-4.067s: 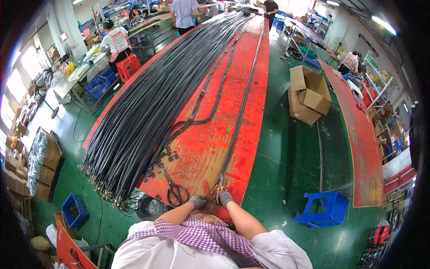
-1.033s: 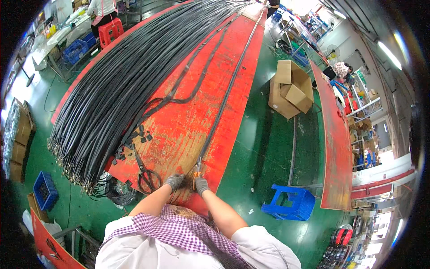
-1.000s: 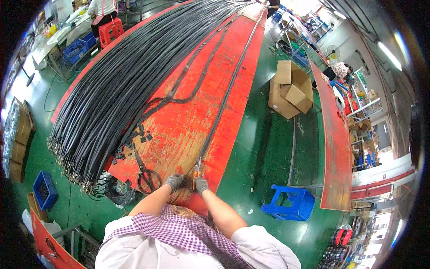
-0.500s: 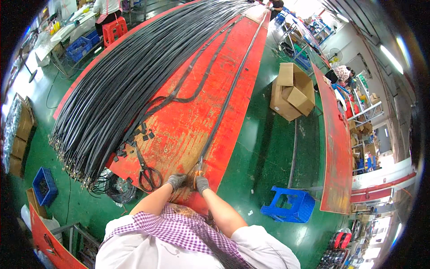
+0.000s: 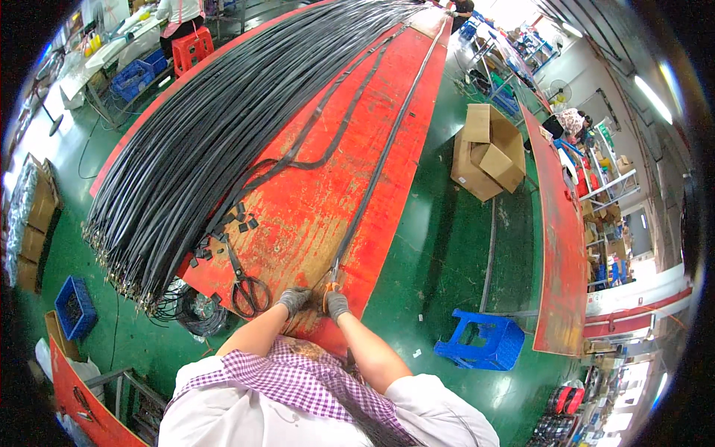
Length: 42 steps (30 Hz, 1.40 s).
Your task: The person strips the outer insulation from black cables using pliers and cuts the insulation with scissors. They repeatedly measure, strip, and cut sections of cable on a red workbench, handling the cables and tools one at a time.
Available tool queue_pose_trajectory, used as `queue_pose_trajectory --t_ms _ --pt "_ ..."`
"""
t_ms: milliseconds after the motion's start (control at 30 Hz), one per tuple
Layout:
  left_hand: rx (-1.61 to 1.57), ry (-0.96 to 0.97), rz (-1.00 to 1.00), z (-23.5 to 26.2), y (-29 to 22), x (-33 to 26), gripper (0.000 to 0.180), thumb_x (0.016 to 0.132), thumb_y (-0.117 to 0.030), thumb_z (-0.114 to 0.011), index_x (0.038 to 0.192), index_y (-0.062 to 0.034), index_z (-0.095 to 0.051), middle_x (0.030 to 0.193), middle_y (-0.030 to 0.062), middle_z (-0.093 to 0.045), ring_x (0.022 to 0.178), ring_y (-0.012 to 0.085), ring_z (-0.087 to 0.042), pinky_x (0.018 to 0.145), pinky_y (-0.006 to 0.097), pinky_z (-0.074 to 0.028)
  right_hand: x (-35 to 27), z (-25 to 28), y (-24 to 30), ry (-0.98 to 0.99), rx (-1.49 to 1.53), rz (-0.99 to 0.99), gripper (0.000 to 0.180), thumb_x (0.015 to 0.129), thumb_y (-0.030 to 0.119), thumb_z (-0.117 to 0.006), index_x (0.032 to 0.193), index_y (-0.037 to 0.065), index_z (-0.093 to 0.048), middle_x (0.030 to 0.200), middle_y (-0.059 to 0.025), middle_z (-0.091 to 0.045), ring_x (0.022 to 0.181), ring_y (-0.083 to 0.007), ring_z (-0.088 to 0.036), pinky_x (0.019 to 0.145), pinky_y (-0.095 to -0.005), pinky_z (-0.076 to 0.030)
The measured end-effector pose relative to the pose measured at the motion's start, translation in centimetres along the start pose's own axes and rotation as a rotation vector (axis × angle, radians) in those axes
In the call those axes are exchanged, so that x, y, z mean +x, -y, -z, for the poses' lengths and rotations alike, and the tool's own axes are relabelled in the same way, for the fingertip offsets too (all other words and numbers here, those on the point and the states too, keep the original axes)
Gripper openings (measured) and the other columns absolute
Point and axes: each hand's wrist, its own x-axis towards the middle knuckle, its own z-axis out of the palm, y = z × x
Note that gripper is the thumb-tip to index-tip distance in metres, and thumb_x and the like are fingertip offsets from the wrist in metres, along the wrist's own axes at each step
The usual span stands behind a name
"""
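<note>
My right hand, in a grey glove, is closed round the handles of orange-handled scissors. Their metal blades point away from me, at the near end of a long black cable sleeve stretched up the red table. Just to the left, my gloved left hand is closed near the table's front edge; thin strands show by its fingertips, but its grip is too small to make out. Large black-handled scissors lie left of it. Small black pieces are scattered beyond them.
A thick bundle of black cables covers the left of the red table. Coiled black cable hangs by its near corner. On the green floor stand a blue stool and an open carton. Someone stands at the far end.
</note>
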Motion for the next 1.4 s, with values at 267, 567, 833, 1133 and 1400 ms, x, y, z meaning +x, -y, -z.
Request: queue_pose_trajectory --t_ms 267,567,833,1133,1400 --pt "0.063 -0.016 0.008 0.4 0.6 0.7 0.021 0.073 -0.013 -0.053 0.090 -0.0009 -0.056 0.082 0.0057 -0.057 0.071 0.0137 -0.053 0.064 0.026 -0.042 0.1 -0.1 -0.1 0.011 0.003 0.043 0.036 0.072 0.037 -0.044 0.069 0.003 -0.055 0.056 -0.0134 -0.052 0.057 -0.0244 -0.055 0.046 -0.0362 -0.038" --pt "-0.043 0.013 0.020 0.2 -0.5 -0.3 0.019 0.072 -0.012 -0.056 0.086 0.0004 -0.056 0.079 0.0061 -0.057 0.069 0.0135 -0.053 0.063 0.026 -0.043 1.3 -0.2 -1.0 -0.001 -0.327 0.119 0.047 0.072 0.044 -0.040 0.072 0.000 -0.056 0.061 -0.0141 -0.055 0.064 -0.0239 -0.056 0.050 -0.0344 -0.039" --pt "-0.008 0.019 -0.015 0.3 0.0 -0.1 0.021 0.072 -0.013 -0.054 0.089 0.0001 -0.056 0.080 0.0070 -0.058 0.071 0.0149 -0.054 0.064 0.026 -0.043 1.4 -0.7 -1.2 -0.025 0.018 -0.040 0.049 0.069 0.049 -0.044 0.072 0.001 -0.056 0.058 -0.0091 -0.052 0.054 -0.0214 -0.051 0.047 -0.0335 -0.038" --pt "0.069 0.035 -0.056 1.9 4.9 5.1 0.025 0.073 -0.020 -0.053 0.092 -0.0034 -0.056 0.085 0.0057 -0.058 0.079 0.0131 -0.052 0.073 0.025 -0.039 -1.9 1.2 1.4 0.003 -0.229 0.185 0.041 0.070 0.039 -0.045 0.073 0.000 -0.057 0.062 -0.0116 -0.054 0.059 -0.0218 -0.054 0.048 -0.0341 -0.039" --pt "0.079 0.024 -0.001 1.3 3.2 3.4 0.023 0.073 -0.017 -0.054 0.090 -0.0019 -0.056 0.083 0.0065 -0.058 0.076 0.0143 -0.053 0.070 0.025 -0.040 -2.1 1.1 2.1 -0.022 -0.159 0.099 0.041 0.071 0.039 -0.043 0.076 0.000 -0.057 0.064 -0.0140 -0.055 0.063 -0.0230 -0.055 0.052 -0.0345 -0.040"
